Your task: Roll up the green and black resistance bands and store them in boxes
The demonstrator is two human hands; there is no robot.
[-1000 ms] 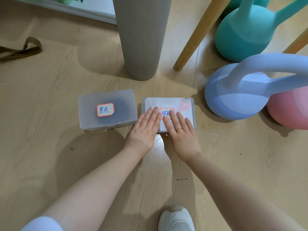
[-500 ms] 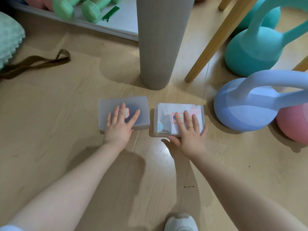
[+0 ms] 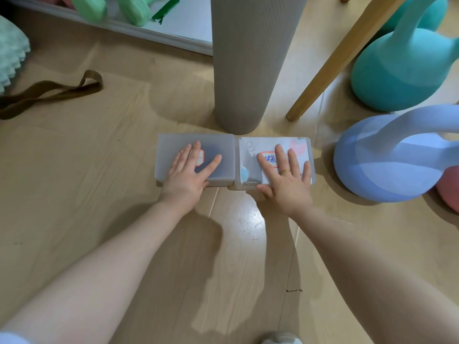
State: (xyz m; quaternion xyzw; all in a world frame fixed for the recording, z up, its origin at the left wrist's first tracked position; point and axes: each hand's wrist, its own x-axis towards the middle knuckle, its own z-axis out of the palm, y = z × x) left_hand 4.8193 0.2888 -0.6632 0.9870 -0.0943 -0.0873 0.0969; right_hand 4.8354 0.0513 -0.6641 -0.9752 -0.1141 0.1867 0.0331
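Observation:
Two frosted plastic boxes lie side by side on the wooden floor, lids closed and edges touching. The left box (image 3: pixel 171 150) shows a dark shape inside and a red-framed label. My left hand (image 3: pixel 188 175) rests flat on its lid with fingers spread. The right box (image 3: pixel 250 155) has a label with blue writing and pale contents, with a bit of green showing at its left end. My right hand (image 3: pixel 285 180), wearing a gold ring, lies flat on that lid, thumb at the front edge.
A grey rolled mat (image 3: pixel 250 63) stands upright just behind the boxes. A wooden leg (image 3: pixel 330 68) slants at right. Teal (image 3: pixel 402 70), blue (image 3: pixel 387 157) and pink (image 3: pixel 449 192) kettlebells crowd the right side. An olive-brown strap (image 3: pixel 49 93) lies at left; green dumbbells (image 3: pixel 134 8) at the back.
My left hand left the right box and settled on the left box. The two boxes, apart a second ago, now touch. The view has shifted a little.

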